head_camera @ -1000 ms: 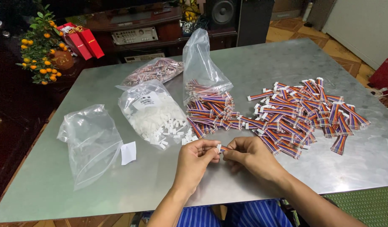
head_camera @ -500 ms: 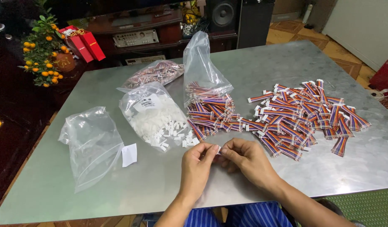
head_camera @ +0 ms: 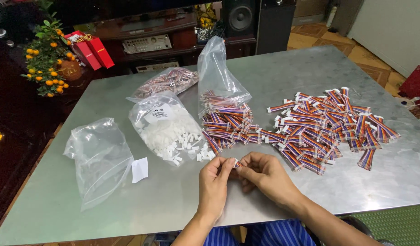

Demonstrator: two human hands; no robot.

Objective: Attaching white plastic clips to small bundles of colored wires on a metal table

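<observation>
A striped ribbon-cable piece (head_camera: 237,164) is pinched between both hands, just above the near edge of the metal table (head_camera: 310,68).

The cable end is gripped by the fingertips of the left hand (head_camera: 214,182) and the right hand (head_camera: 264,175), thumbs and forefingers clenched on it. For a clean fit, the small part is best kept square to the wire end and pressed straight, not twisted. White connector housings (head_camera: 182,141) spill from an open bag toward mid-table; loose finished cables (head_camera: 328,123) are spread toward the right edge. Whether a housing is already seated cannot be told: the joint is covered by fingers.
</observation>
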